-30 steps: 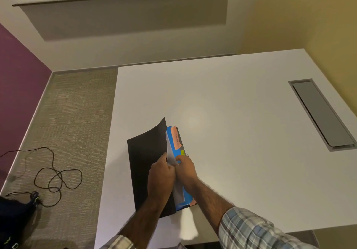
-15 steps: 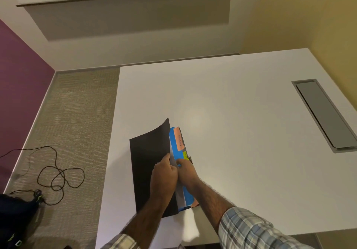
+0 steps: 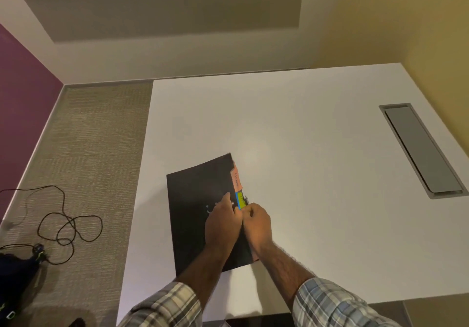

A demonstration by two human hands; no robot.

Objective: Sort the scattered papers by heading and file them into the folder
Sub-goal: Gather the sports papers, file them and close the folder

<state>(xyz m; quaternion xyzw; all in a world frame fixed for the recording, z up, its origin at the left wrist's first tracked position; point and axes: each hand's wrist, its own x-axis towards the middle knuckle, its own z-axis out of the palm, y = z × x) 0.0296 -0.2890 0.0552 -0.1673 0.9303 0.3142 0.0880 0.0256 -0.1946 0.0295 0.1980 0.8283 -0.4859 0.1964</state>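
Presently the flat black card-cover folder point(image 3: 200, 215) lies shut on the white table top point(image 3: 304, 174), with the left hand point(image 3: 222, 227) pressed palm-down on its cover and the right hand point(image 3: 256, 225) curled closed at the opening edge, touching the left; whether its fingers pinch a sheet cannot be told. Just beyond the grip, a salmon paper tab point(image 3: 236, 178) and a green-on-blue tab point(image 3: 241, 201) project past the cover edge. Good practice, in my judgement, is to hold the cover down firmly while squaring the sheets inward, keeping both tabs clear and uncreased.

My left hand point(image 3: 223, 224) and right hand point(image 3: 256, 221) press together at lower centre, fingers curled, forearms converging.
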